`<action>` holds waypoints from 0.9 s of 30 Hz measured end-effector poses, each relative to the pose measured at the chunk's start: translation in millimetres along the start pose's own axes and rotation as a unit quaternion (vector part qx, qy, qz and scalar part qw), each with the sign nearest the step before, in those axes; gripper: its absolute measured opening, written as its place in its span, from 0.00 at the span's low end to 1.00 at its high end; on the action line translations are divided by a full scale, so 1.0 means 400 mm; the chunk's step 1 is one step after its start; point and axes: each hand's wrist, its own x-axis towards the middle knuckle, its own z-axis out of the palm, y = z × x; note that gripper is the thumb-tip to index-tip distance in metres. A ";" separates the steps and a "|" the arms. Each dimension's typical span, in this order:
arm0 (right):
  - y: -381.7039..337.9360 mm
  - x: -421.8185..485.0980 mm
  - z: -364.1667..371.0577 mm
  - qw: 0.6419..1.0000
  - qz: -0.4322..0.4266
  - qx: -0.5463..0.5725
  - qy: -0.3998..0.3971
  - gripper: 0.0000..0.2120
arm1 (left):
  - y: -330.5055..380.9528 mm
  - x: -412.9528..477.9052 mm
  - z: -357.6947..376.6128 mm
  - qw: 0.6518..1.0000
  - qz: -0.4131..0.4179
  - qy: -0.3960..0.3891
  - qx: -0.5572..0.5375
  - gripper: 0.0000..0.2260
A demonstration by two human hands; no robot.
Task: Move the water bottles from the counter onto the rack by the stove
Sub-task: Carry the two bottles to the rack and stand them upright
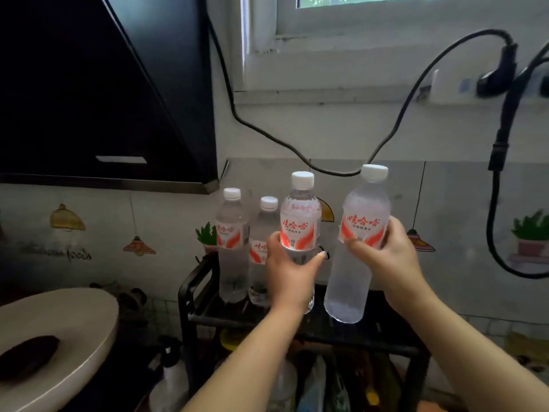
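I've got my left hand (292, 270) wrapped round one clear, red-labelled plastic water bottle (300, 230) and my right hand (386, 257) round another (361, 233), both above the black metal rack (196, 292); next I judge each needs lowering upright beside the two bottles (231, 242) already standing there

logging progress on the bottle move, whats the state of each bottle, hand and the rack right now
left hand: gripping a capped bottle, upright over the rack
right hand: gripping a second capped bottle, slightly tilted, base above the rack top
two back bottles: capped, standing upright on the rack
rack: top shelf partly filled
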 end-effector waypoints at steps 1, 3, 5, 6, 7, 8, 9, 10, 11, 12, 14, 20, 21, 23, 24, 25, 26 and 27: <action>0.007 0.008 0.008 1.000 0.001 -0.006 0.002 0.29 | -0.012 0.007 0.006 1.000 -0.002 0.000 -0.012 0.27; 0.027 0.022 0.021 1.000 0.005 -0.011 0.004 0.29 | -0.037 0.016 0.017 1.000 -0.003 0.009 -0.022 0.26; 0.050 0.033 0.030 1.000 0.009 -0.017 0.004 0.28 | -0.061 0.015 0.027 1.000 0.000 0.019 -0.016 0.27; 0.062 0.039 0.033 1.000 0.012 -0.020 0.005 0.27 | -0.071 0.013 0.033 1.000 -0.001 0.023 -0.017 0.27; 0.075 0.046 0.036 1.000 0.017 -0.021 0.009 0.27 | -0.080 0.012 0.038 0.999 -0.002 0.028 -0.018 0.28; 0.087 0.052 0.039 0.999 0.022 -0.020 0.012 0.27 | -0.087 0.010 0.044 0.999 -0.003 0.033 -0.015 0.29; 0.098 0.057 0.040 0.999 0.027 -0.018 0.013 0.28 | -0.091 0.008 0.049 0.999 -0.005 0.039 -0.005 0.31; 0.108 0.062 0.042 0.999 0.032 -0.015 0.011 0.28 | -0.093 0.005 0.053 0.999 -0.007 0.044 0.007 0.33; 0.117 0.067 0.043 0.999 0.035 -0.013 0.008 0.27 | -0.096 0.003 0.056 0.999 -0.005 0.049 0.017 0.34; 0.127 0.072 0.043 0.999 0.037 -0.013 0.005 0.26 | -0.101 0.003 0.061 0.998 -0.002 0.054 0.025 0.35; 0.145 0.077 0.044 0.999 0.043 -0.009 -0.002 0.24 | -0.111 0.001 0.068 0.997 -0.003 0.063 0.040 0.37; 0.192 0.088 0.052 0.997 0.069 0.013 -0.009 0.26 | -0.126 0.008 0.076 0.994 -0.013 0.071 0.079 0.38; 0.194 0.088 0.054 0.997 0.069 0.013 -0.014 0.26 | -0.127 0.006 0.077 0.994 -0.011 0.070 0.087 0.38; 0.194 0.086 0.058 0.997 0.066 0.012 -0.024 0.25 | -0.132 0.005 0.078 0.993 -0.006 0.064 0.102 0.38; 0.194 0.084 0.057 0.998 0.064 0.012 -0.027 0.24 | -0.135 0.004 0.077 0.992 -0.003 0.058 0.110 0.39; 0.194 0.082 0.057 0.997 0.064 0.011 -0.030 0.24 | -0.138 0.002 0.075 0.992 0.002 0.051 0.119 0.39; 0.195 0.079 0.055 0.997 0.067 0.009 -0.035 0.25 | -0.141 -0.002 0.073 0.990 0.008 0.042 0.131 0.40; 0.195 0.076 0.053 0.997 0.071 0.009 -0.041 0.26 | -0.144 -0.006 0.070 0.989 0.014 0.033 0.142 0.41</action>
